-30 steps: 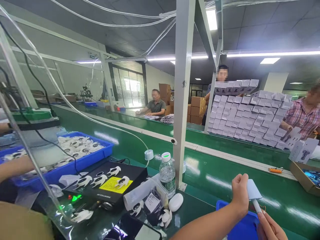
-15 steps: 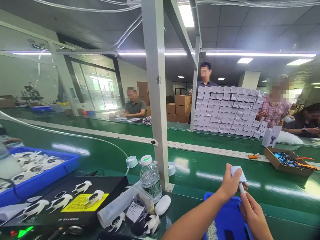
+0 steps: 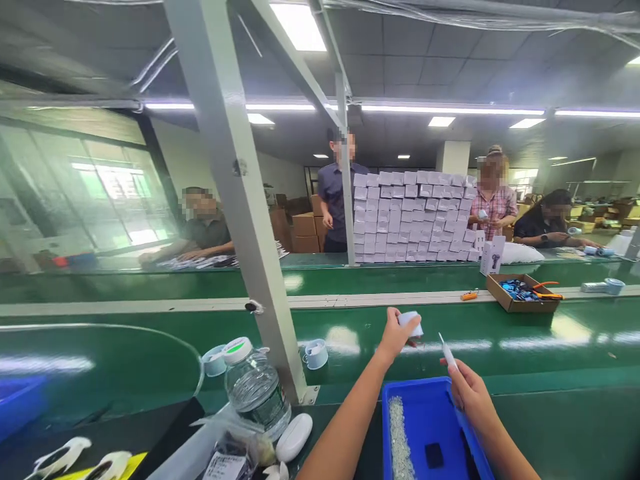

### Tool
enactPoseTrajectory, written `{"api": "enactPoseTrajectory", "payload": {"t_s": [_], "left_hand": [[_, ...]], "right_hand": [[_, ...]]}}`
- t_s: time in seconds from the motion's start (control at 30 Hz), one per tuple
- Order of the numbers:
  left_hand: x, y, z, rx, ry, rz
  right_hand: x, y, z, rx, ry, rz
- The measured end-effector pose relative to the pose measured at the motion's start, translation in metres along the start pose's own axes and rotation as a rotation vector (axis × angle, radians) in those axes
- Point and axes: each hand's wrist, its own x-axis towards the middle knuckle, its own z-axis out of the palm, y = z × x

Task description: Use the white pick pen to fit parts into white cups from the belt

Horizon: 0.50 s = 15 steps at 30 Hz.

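My left hand [image 3: 395, 337] grips a pale blue-white plastic part [image 3: 411, 323] above the green bench; its far side is hidden by my fingers. Lower and to the right, my right hand [image 3: 469, 388] is closed around a slim white screwdriver [image 3: 449, 353], whose thin tip points up and to the left. Tip and part are apart. Beneath both hands lies a blue tray [image 3: 420, 385], with many small clear-white pieces [image 3: 399, 433] along its left side and a small black square [image 3: 434, 455] on its floor.
A metal post [image 3: 250, 220] rises left of my arms, near a water bottle [image 3: 254, 387] and white oval case [image 3: 294, 437]. Pale blue round parts [image 3: 316, 354] stand by it. Farther off are a cardboard box [image 3: 523, 303], stacked white boxes [image 3: 410, 217] and several people.
The screwdriver has come away from the plastic part, and my hands have moved apart. My view has swung to the right, so things appear farther left.
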Motion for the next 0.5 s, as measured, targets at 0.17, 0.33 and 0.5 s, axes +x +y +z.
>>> {"api": "enactPoseTrajectory", "payload": {"t_s": [0.17, 0.33, 0.5], "left_hand": [[-0.005, -0.014, 0.002, 0.768, -0.091, 0.040], [-0.012, -0.022, 0.008, 1.055, -0.314, 0.007], [-0.019, -0.008, 0.008, 1.058, -0.385, 0.035]], "right_hand": [[0.009, -0.011, -0.016, -0.033, 0.180, -0.042], [0.013, -0.008, -0.025, -0.125, 0.264, -0.120], [0.014, -0.006, -0.026, -0.229, 0.299, -0.165]]}}
